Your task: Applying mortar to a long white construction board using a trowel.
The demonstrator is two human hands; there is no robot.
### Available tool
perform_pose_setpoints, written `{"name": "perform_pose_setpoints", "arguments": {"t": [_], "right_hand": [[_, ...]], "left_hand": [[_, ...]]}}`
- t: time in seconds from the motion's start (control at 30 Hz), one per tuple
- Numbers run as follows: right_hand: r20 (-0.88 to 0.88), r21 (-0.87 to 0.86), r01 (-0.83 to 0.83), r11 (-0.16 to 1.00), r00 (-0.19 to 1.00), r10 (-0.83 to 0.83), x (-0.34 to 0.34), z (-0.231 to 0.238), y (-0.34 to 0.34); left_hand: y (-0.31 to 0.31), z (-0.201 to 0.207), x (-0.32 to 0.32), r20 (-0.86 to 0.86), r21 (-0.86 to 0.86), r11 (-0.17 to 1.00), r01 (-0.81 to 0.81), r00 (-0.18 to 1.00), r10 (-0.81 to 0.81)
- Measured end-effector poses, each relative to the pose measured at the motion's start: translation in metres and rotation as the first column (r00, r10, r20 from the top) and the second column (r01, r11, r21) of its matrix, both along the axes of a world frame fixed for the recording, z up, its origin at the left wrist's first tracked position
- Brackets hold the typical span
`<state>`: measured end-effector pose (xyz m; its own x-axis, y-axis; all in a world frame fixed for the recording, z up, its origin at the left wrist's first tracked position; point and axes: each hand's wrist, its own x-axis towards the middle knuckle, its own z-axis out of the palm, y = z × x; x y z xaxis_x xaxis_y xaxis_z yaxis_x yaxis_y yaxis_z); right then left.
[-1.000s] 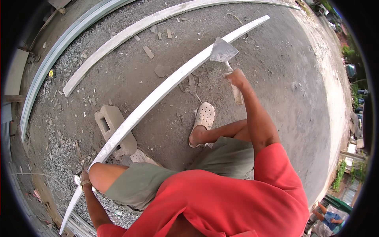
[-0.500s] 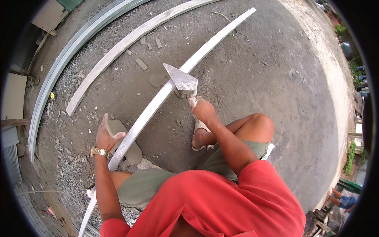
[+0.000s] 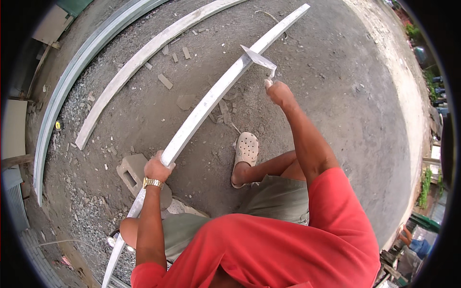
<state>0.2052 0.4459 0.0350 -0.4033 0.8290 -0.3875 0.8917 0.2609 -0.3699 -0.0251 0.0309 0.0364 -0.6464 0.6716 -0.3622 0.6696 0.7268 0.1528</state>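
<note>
A long, straight-sided whitish bar (image 3: 206, 106) runs slantwise from the lower left to the top, off the ground at least in part. My left hand (image 3: 158, 167) is closed round its lower part, with a metal-banded watch (image 3: 153, 183) on that wrist. With my right hand (image 3: 280, 93) I grip the handle of a pointed trowel (image 3: 260, 59). The trowel's blade is tilted and lies across the bar's upper part. Most of the handle is hidden in my fingers. A grey hollow concrete block (image 3: 138, 163) sits beside and below my left hand, partly covered.
Left of the bar lie another pale bar (image 3: 123, 77) and long grey metal channels (image 3: 77, 79). Small broken pieces (image 3: 165, 81) and gravel (image 3: 81, 218) litter the ground. My foot in a beige clog (image 3: 248, 148) is right of the bar. A person (image 3: 417, 246) is at the far right edge.
My left hand went from spread beside the bar to closed round it. My right hand slid the trowel up along the bar, away from me, and its blade tilted more edge-on.
</note>
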Motion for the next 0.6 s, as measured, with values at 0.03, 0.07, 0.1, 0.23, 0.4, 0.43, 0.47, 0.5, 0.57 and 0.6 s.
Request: {"name": "perform_pose_setpoints", "arguments": {"t": [0.03,0.07,0.1,0.23,0.4,0.43,0.47,0.5,0.57,0.6], "right_hand": [[-0.003,0.017,-0.083,0.996,0.997,0.083,-0.001,-0.002,-0.015],[-0.002,0.031,-0.166,0.986,0.986,0.166,0.003,-0.005,-0.042],[-0.005,0.053,-0.251,0.967,0.968,0.251,0.011,-0.006,-0.067],[-0.028,0.082,-0.205,0.975,0.978,0.208,0.017,-0.014,-0.045],[0.002,-0.122,-0.064,0.99,0.998,0.065,0.011,-0.01,0.047],[-0.033,0.009,-0.153,0.988,0.988,0.153,0.004,-0.013,0.036],[0.03,-0.019,-0.232,0.972,0.972,0.233,0.001,-0.024,0.015],[0.005,-0.02,-0.291,0.957,0.957,0.291,0.003,-0.017,-0.02],[-0.021,-0.024,-0.342,0.939,0.94,0.342,0.01,-0.01,-0.039],[-0.042,0.004,-0.307,0.952,0.951,0.307,0.015,-0.011,-0.032]], "left_hand": [[-0.001,0.0,0.001,-0.011,-0.004,1.0,-0.013,1.0,0.013],[-0.003,-0.001,0.0,-0.021,0.019,1.0,0.004,1.0,-0.003],[-0.002,-0.002,0.001,-0.015,0.02,1.0,0.002,1.0,-0.002],[0.001,-0.003,0.0,-0.02,0.018,1.0,0.016,1.0,-0.016],[0.006,-0.006,0.0,-0.049,0.044,0.999,0.013,0.999,-0.01],[0.001,-0.005,-0.002,-0.048,0.045,0.999,0.016,0.999,-0.014],[0.0,-0.004,-0.002,-0.047,0.046,0.999,0.017,0.999,-0.015],[-0.001,-0.005,-0.002,-0.05,0.046,0.999,0.009,0.999,-0.006],[-0.001,-0.004,-0.001,-0.046,0.052,0.998,0.036,0.998,-0.034],[0.001,-0.004,-0.001,-0.049,0.049,0.998,0.034,0.998,-0.032]]}}
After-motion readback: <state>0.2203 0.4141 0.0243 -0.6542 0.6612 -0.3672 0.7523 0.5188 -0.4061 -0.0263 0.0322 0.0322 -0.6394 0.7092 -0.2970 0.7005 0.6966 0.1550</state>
